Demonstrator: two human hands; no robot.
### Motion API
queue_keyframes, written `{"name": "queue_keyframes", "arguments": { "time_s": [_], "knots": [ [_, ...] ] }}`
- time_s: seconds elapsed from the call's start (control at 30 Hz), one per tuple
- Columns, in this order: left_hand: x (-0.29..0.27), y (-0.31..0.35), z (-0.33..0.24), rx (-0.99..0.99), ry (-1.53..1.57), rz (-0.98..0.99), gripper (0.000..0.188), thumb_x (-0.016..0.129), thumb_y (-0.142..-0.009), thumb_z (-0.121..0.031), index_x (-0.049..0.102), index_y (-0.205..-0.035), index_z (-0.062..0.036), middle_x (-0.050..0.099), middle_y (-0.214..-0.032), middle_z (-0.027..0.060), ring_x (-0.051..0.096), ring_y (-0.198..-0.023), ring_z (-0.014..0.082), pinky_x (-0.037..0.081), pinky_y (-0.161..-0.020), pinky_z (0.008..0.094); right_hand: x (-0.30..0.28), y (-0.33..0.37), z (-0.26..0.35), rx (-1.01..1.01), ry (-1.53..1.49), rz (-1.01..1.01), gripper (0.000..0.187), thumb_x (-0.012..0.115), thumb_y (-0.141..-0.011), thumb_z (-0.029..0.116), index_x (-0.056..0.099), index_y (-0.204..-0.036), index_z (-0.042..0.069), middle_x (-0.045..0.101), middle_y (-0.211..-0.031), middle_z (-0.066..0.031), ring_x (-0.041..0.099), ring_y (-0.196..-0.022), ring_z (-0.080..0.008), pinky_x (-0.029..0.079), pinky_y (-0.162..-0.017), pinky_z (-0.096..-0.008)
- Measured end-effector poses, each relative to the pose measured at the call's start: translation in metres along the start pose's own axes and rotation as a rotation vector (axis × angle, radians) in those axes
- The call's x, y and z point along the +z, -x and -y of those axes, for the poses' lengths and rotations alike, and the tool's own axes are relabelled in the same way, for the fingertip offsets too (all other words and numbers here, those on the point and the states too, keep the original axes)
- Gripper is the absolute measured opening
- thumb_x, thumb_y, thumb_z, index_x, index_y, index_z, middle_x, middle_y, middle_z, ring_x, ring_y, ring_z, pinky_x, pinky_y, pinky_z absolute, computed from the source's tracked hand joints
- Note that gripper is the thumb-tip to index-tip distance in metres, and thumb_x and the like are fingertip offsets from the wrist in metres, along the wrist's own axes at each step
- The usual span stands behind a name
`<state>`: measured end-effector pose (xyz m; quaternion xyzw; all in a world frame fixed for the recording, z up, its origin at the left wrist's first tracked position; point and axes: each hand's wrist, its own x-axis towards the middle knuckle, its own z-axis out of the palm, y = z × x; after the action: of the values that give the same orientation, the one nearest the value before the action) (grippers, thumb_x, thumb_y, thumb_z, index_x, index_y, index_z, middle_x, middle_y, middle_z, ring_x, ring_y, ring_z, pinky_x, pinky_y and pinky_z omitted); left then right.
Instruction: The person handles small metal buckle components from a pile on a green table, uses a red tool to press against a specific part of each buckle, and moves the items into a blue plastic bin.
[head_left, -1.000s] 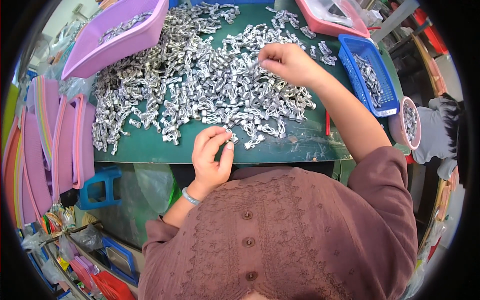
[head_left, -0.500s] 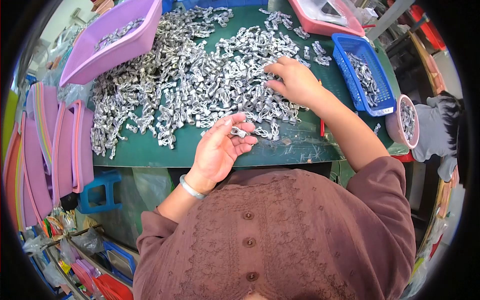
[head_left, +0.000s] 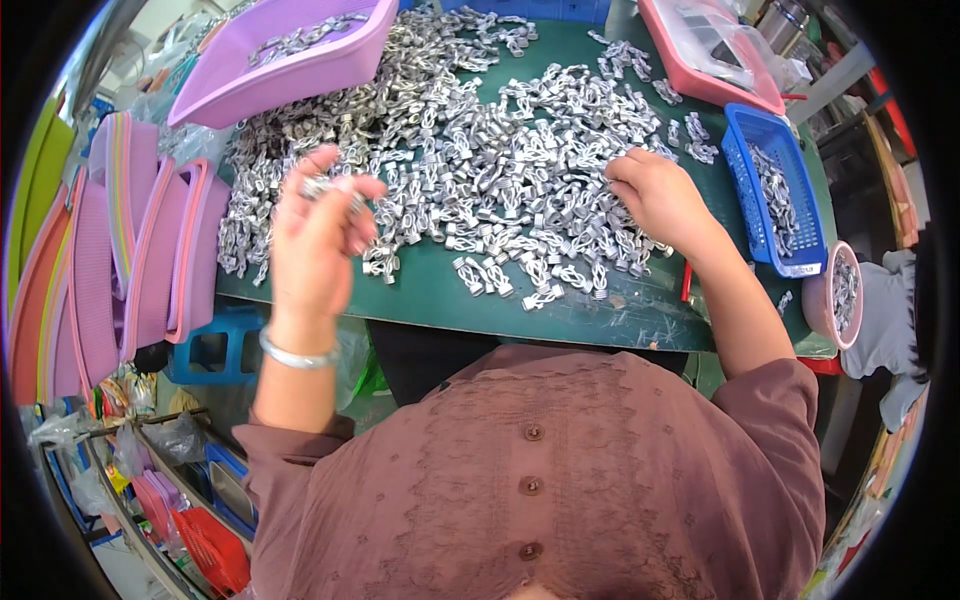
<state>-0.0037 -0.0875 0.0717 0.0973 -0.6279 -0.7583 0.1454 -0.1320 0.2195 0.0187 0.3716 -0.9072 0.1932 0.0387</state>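
A wide heap of small silvery metal pieces, each with looped strands and a ribbed collar, lies on the green tabletop. My left hand, wearing a pale bangle, is raised over the heap's left part. Its curled fingers hold at least one silvery metal piece; blur hides how many. At the heap's right side, my right hand has its fingers bent and drawn together against the pieces. Whatever is between those fingertips is hidden.
A purple bin with pieces inside stands at the back left. On the right are a blue basket, a pink tub and a pink tray. Stacked purple bins and a blue stool are left of the table.
My left hand has swung left and away from my body with a metal piece in it. My right hand stays at the heap's right side, its fingers now drawn closer together.
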Motion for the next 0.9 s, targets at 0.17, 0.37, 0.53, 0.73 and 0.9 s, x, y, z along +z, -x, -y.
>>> {"name": "queue_keyframes", "arguments": {
  "time_s": [0.17, 0.37, 0.53, 0.73, 0.9],
  "knots": [
    [-0.022, -0.06, -0.063, 0.394, -0.3, -0.029, 0.036, 0.049, -0.087, -0.006, 0.037, -0.12, 0.0026, 0.063, -0.089, 0.0144, 0.053, -0.058, 0.0082, 0.04, -0.049, 0.0174, -0.006, 0.004, 0.011, 0.023, -0.016, -0.025, 0.014, 0.059, -0.075, 0.009, 0.057, -0.088, 0.004, 0.056, -0.082, -0.0132, 0.055, -0.08, -0.0331, 0.044, -0.071, -0.041],
    [-0.07, -0.151, -0.117, 0.581, -0.726, -0.158, 0.058, 0.06, -0.084, -0.02, 0.03, -0.128, 0.0027, 0.058, -0.108, 0.0174, 0.056, -0.091, 0.0221, 0.044, -0.078, 0.0304, -0.008, -0.001, 0.029, -0.102, -0.086, -0.047, 0.023, 0.061, -0.073, 0.007, 0.058, -0.094, 0.002, 0.056, -0.088, -0.0141, 0.054, -0.085, -0.033, 0.043, -0.074, -0.0403],
    [-0.058, -0.152, -0.076, 0.816, -1.379, 0.1, 0.069, 0.062, -0.077, -0.048, 0.043, -0.127, -0.0049, 0.046, -0.127, 0.018, 0.042, -0.121, 0.0243, 0.029, -0.101, 0.0379, -0.008, 0.008, 0.032, -0.091, -0.078, -0.117, 0.022, 0.062, -0.072, 0.007, 0.058, -0.093, 0.001, 0.056, -0.091, -0.0137, 0.054, -0.086, -0.033, 0.043, -0.076, -0.0401],
    [-0.06, -0.134, -0.051, 0.906, -1.674, 0.119, 0.045, 0.066, -0.074, -0.028, 0.052, -0.114, -0.0127, 0.057, -0.109, 0.0101, 0.051, -0.105, 0.0301, 0.035, -0.091, 0.043, -0.01, 0.009, 0.032, -0.081, -0.086, -0.045, 0.022, 0.063, -0.071, 0.006, 0.057, -0.091, 0.002, 0.055, -0.091, -0.0133, 0.053, -0.087, -0.033, 0.042, -0.076, -0.0395],
    [-0.067, -0.162, -0.05, 0.992, -1.635, 0.061, 0.02, 0.059, -0.075, -0.009, 0.054, -0.094, -0.0047, 0.059, -0.085, 0.0138, 0.055, -0.084, 0.0339, 0.043, -0.073, 0.0412, -0.007, 0.011, 0.034, -0.086, -0.082, -0.051, 0.023, 0.064, -0.07, 0.005, 0.057, -0.092, 0.002, 0.055, -0.096, -0.0135, 0.052, -0.09, -0.0328, 0.042, -0.079, -0.0388]
  ]
}}
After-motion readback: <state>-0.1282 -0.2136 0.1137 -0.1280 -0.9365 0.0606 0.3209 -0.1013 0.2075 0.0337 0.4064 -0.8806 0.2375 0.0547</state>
